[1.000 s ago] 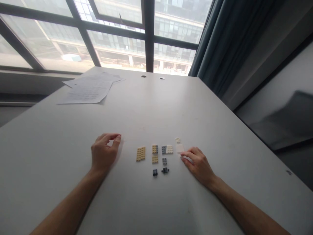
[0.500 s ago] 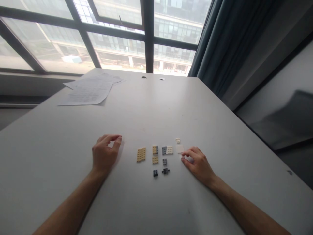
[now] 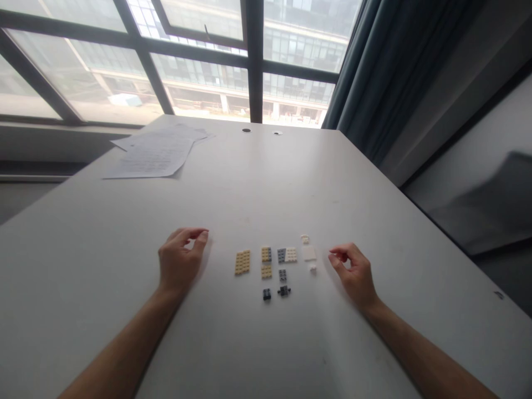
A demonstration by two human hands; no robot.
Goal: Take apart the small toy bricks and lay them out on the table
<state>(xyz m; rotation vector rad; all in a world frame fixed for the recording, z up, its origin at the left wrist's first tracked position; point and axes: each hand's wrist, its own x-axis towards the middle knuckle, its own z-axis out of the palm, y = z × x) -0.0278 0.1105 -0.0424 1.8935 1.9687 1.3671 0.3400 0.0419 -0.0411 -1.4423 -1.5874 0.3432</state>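
Several small building bricks lie on the white table between my hands. A tan piece (image 3: 243, 262) is nearest my left hand (image 3: 183, 255), which rests with thumb and index tips close together, nothing visible in it. My right hand (image 3: 353, 271) is curled to the right of a flat white tile (image 3: 308, 253) and a tiny white piece (image 3: 313, 269), touching neither; its fingertips are apart. In the middle are a tan and grey piece (image 3: 266, 254), a smaller tan one (image 3: 266, 271), a grey and white one (image 3: 286, 255), and dark pieces (image 3: 266, 294), (image 3: 284, 291).
Printed papers (image 3: 153, 155) lie at the back left of the table (image 3: 249, 354). Two round holes are near its far edge, below a window (image 3: 199, 83). A dark curtain (image 3: 353, 83) hangs at the right.
My right hand has moved right, away from the white tile, and the tiny white piece now shows on the table. My left hand has kept its place.
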